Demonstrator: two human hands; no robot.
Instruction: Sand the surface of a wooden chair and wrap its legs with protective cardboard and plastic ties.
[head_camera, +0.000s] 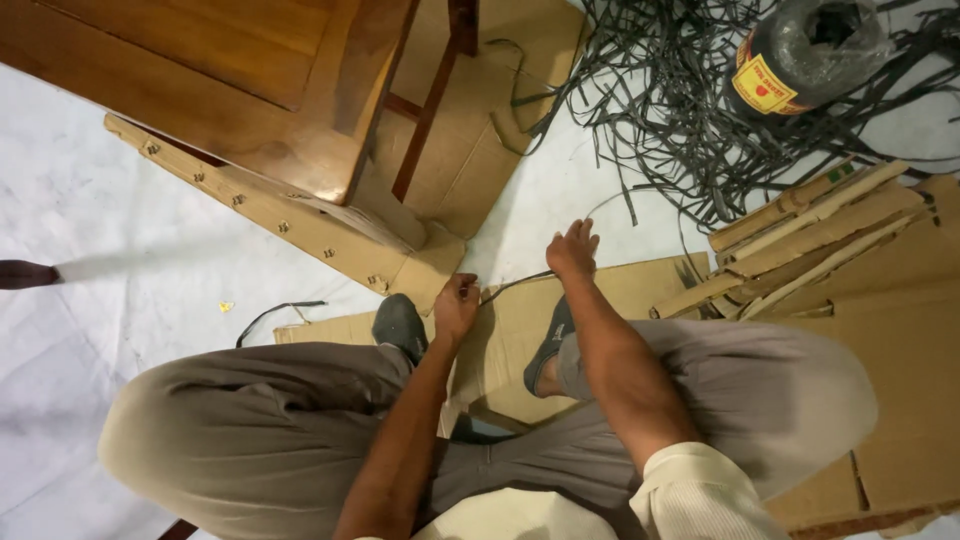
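Note:
I squat on flattened cardboard (640, 285) beside a wooden furniture piece (250, 90). My left hand (456, 305) pinches one end of a thin dark strap (515, 285) close to the cardboard-wrapped corner (425, 272) of the furniture. My right hand (573, 250) rests with fingers closed on the same strap a little further right, on the cardboard's far edge. The strap runs between both hands and curves away toward the far side.
A tangle of dark straps (680, 110) lies at the far right, with a wrapped strap roll (805, 50) on it. Folded cardboard strips (810, 235) are stacked at the right. A loose strap piece (275, 315) lies on the white floor at the left.

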